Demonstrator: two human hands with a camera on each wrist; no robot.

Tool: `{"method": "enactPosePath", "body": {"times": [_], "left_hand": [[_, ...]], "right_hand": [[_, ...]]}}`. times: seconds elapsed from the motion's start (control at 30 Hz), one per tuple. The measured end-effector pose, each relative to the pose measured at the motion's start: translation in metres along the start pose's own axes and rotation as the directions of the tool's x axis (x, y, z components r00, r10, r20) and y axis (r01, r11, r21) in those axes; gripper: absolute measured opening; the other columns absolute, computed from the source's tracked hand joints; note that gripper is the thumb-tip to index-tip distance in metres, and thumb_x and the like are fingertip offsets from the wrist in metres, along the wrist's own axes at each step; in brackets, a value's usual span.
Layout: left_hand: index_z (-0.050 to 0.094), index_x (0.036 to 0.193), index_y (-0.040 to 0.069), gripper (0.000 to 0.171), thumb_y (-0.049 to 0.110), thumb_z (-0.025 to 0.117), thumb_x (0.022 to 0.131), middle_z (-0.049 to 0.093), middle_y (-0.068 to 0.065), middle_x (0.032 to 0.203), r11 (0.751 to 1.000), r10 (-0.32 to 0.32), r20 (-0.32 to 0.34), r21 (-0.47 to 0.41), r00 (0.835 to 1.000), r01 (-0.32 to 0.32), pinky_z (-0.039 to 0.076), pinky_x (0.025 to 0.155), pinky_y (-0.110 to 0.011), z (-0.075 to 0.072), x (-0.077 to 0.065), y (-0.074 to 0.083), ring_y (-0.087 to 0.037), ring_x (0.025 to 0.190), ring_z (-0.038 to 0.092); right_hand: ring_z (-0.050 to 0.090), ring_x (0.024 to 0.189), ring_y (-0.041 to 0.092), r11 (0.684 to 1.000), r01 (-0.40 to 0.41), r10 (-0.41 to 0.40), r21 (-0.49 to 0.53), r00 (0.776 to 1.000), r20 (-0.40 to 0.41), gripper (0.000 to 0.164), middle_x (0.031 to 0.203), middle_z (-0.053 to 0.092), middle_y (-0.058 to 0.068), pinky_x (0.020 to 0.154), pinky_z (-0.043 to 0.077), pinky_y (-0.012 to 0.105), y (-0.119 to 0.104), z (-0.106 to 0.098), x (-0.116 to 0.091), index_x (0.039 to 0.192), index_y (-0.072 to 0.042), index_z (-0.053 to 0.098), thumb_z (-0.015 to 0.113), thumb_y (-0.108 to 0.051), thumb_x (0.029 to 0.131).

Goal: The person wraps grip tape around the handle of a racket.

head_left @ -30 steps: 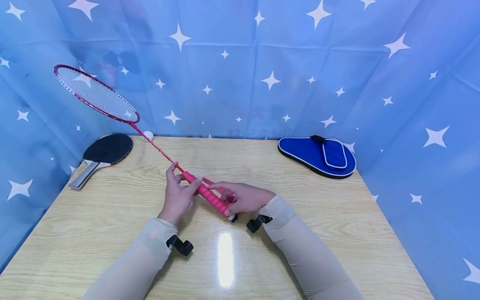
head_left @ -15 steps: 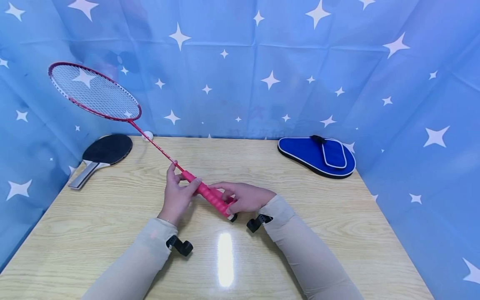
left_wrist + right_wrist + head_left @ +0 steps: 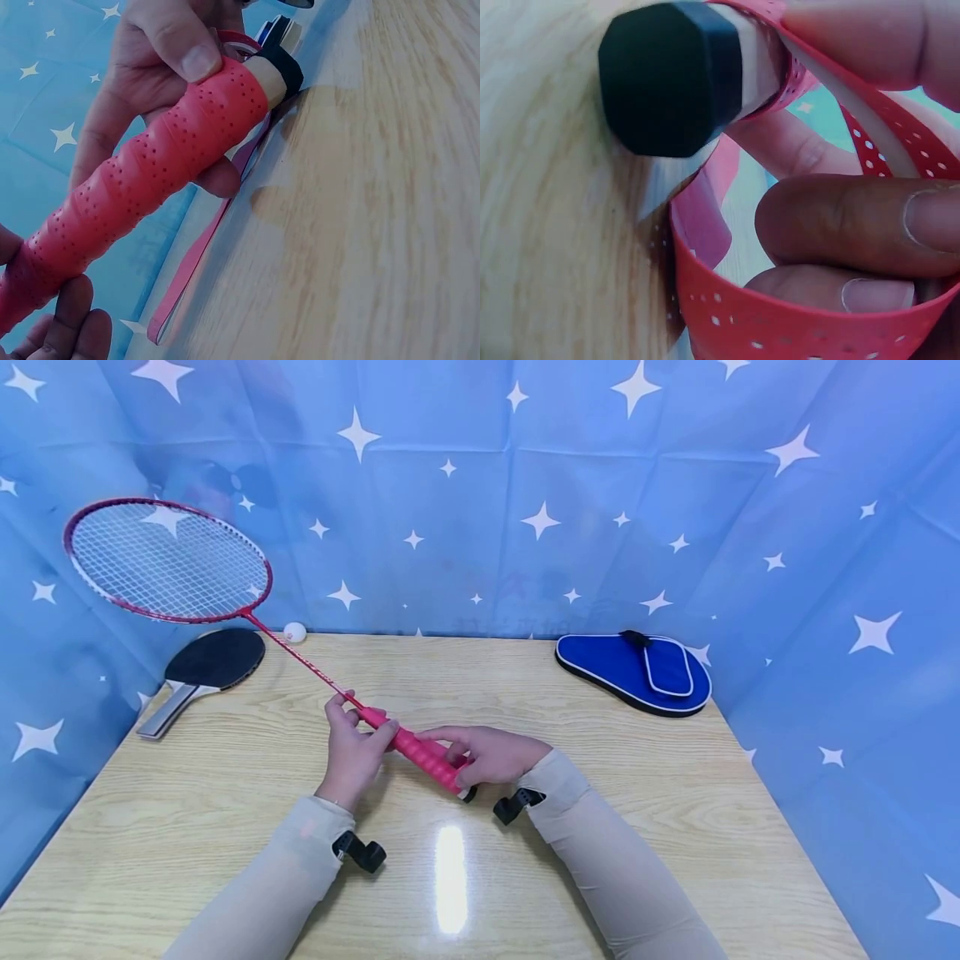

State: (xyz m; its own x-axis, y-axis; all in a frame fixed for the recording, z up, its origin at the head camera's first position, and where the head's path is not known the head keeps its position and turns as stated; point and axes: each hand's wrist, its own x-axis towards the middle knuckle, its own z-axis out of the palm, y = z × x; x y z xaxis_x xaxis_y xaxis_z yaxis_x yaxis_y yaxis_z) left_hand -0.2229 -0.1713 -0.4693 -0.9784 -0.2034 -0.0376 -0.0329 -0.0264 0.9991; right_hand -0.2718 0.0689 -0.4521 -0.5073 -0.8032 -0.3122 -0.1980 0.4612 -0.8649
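A badminton racket slants up to the left, its strung head raised over the table's back left. My left hand holds it where the shaft meets the handle, thumb on top. Perforated red grip tape winds round the handle, leaving a pale band bare beside the black butt cap. My right hand is at the butt end, thumb pressed on the last turn of tape. A loose length of tape loops round its fingers, and a strip hangs below the handle.
A black table tennis bat lies at the table's back left corner, with a white ball nearby. At the back right is a blue bat case with white piping. A starry blue curtain surrounds the table.
The racket has rolled, so its strings face me more, and its head has swung left and lower. The loose tape above my right hand has dropped behind the handle. Both hands keep nearly the same place.
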Motion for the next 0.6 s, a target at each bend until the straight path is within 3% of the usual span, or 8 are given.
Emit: {"method": "enactPosePath", "body": {"times": [0.33, 0.6], "left_hand": [[0.012, 0.157, 0.015, 0.082, 0.011, 0.070, 0.100, 0.053, -0.026, 0.131, 0.999, -0.001, 0.018, 0.035, 1.000, 0.000, 0.064, 0.075, -0.023, -0.0012, -0.0007, -0.0005, -0.020, 0.080, 0.072], [0.011, 0.160, 0.014, 0.081, 0.007, 0.066, 0.101, 0.053, -0.028, 0.130, 1.000, -0.006, 0.021, 0.028, 1.000, 0.005, 0.063, 0.076, -0.022, -0.0013, 0.0006, 0.0007, -0.013, 0.077, 0.072]], "right_hand": [[0.066, 0.114, 0.015, 0.997, 0.009, -0.010, -0.075, 1.000, -0.009, 0.089, 0.121, 0.069, -0.004, 0.096, 0.057, 0.037, -0.0012, -0.0010, -0.0003, 0.157, -0.049, 0.040, 0.081, -0.009, 0.088], [0.072, 0.108, 0.018, 1.000, 0.011, -0.011, -0.026, 1.000, 0.020, 0.086, 0.121, 0.073, 0.000, 0.079, 0.063, 0.037, -0.0028, -0.0029, -0.0028, 0.159, -0.049, 0.038, 0.073, -0.004, 0.095]]}}
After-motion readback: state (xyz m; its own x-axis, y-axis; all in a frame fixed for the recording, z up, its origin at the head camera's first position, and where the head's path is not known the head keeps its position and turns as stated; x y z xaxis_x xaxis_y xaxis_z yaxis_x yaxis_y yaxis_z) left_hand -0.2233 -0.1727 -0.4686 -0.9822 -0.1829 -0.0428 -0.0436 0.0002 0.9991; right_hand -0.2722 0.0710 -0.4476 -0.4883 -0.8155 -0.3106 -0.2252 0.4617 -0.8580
